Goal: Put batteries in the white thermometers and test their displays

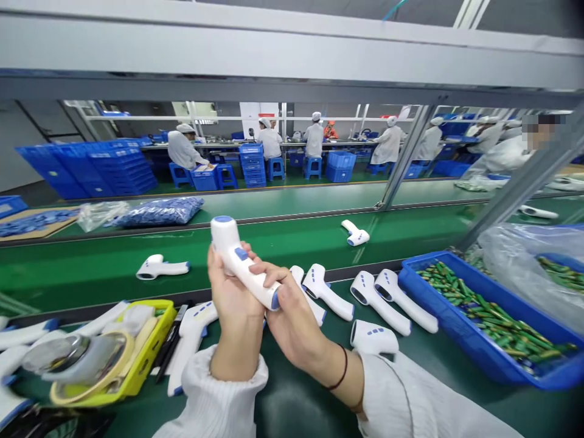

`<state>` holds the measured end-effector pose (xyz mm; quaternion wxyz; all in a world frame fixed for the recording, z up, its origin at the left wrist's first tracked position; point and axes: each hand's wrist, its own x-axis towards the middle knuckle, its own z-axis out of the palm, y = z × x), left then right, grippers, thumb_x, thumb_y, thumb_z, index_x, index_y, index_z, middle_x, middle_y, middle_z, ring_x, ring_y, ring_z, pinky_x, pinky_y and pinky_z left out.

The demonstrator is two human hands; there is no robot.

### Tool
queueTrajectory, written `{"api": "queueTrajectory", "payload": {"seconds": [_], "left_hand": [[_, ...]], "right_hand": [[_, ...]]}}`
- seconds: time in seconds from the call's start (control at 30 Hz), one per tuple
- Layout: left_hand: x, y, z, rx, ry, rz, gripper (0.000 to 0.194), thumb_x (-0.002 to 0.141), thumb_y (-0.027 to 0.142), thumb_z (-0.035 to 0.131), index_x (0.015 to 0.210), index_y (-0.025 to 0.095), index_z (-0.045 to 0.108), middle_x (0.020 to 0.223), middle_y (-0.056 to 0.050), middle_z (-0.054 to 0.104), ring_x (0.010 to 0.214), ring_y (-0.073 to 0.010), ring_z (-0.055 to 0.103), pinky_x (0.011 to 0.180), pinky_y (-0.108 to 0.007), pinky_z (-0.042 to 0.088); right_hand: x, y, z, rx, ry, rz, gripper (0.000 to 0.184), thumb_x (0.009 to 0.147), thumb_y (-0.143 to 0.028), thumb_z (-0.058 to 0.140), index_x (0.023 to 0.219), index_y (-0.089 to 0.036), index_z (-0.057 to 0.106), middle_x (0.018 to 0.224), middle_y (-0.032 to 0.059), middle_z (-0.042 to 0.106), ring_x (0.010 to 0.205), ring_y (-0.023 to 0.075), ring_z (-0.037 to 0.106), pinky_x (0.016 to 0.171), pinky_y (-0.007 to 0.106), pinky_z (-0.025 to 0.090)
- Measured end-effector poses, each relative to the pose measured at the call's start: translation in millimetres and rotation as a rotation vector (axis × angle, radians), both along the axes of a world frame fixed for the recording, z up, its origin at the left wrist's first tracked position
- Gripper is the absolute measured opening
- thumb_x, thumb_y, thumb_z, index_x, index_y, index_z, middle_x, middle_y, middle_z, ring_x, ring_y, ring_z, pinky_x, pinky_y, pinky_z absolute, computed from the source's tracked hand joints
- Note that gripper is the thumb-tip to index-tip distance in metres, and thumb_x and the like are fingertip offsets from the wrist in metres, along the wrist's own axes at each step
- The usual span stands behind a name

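Observation:
A white infrared thermometer (pixel 244 267) with a blue trigger and blue end caps is held up in front of me, tilted, its head at the upper left. My left hand (pixel 232 292) wraps round it from behind and below. Around the handle's lower end close the fingers of my right hand (pixel 292 304), near the blue cap. Behind and right of my hands lie several more white thermometers (pixel 328 292) on the green bench. Another thermometer (pixel 194 328) rests just left of my left wrist.
A yellow tray (pixel 150 347) with tape and parts stands left. Blue bin (pixel 456 322) at right holds small green parts. On the green belt (pixel 274 243) ahead lie thermometers. A metal post (pixel 406 158) slants upward. Co-workers (pixel 314 137) sit at the far bench.

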<state>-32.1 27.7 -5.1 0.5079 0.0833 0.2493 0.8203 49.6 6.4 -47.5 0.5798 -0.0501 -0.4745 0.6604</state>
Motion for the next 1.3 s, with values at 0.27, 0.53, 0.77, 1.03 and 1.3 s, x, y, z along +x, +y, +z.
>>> {"api": "queueTrajectory", "payload": {"seconds": [0.27,0.53,0.77,1.03,1.3], "left_hand": [[-3.4,4.3,-8.7,0.135,0.118,0.310,0.024,0.093,0.025,0.048,0.116,0.028,0.048,0.093,0.001,0.064,0.070,-0.0107,0.064,0.067,-0.022,0.053],[-7.7,19.1,-17.5,0.085,0.123,0.215,0.034,0.085,0.031,0.059,0.118,0.026,0.049,0.102,-0.001,0.063,0.070,-0.0101,0.064,0.069,-0.023,0.052],[-6.5,20.6,-17.8,0.058,0.091,0.137,0.037,0.087,0.033,0.058,0.122,0.027,0.048,0.105,-0.003,0.063,0.071,-0.0107,0.065,0.067,-0.023,0.052],[1.4,20.3,-18.9,0.042,0.129,0.066,0.041,0.087,0.037,0.058,0.125,0.027,0.046,0.101,-0.003,0.064,0.070,-0.0108,0.065,0.067,-0.022,0.051],[6.1,22.6,-28.7,-0.049,0.362,0.050,0.050,0.090,0.036,0.055,0.137,0.026,0.041,0.109,-0.007,0.063,0.072,-0.0118,0.064,0.065,-0.022,0.051]], "right_hand": [[6.4,41.6,0.7,0.005,-0.259,0.091,0.022,0.087,-0.025,0.054,0.107,-0.025,0.046,0.121,0.0062,0.063,0.113,0.0198,0.060,0.101,0.038,0.047],[118.1,202.3,-34.1,0.553,-1.680,-0.561,0.037,0.079,0.005,0.051,0.109,-0.011,0.064,0.135,0.0207,0.051,0.140,0.0342,0.034,0.116,0.058,0.017],[175.6,233.0,-49.5,0.304,-1.623,-0.701,0.017,0.091,-0.029,0.064,0.094,-0.012,0.065,0.105,0.0066,0.064,0.110,0.0229,0.058,0.106,0.050,0.039],[141.3,206.8,-7.0,-0.200,-0.738,-0.840,0.041,0.096,-0.055,0.032,0.083,-0.021,0.052,0.077,0.0046,0.054,0.085,0.0214,0.055,0.085,0.043,0.052],[113.0,136.1,24.2,-0.562,-0.088,-0.399,0.026,0.094,-0.039,0.036,0.079,-0.021,0.047,0.062,-0.0012,0.044,0.052,0.0130,0.049,0.059,0.030,0.056]]}}
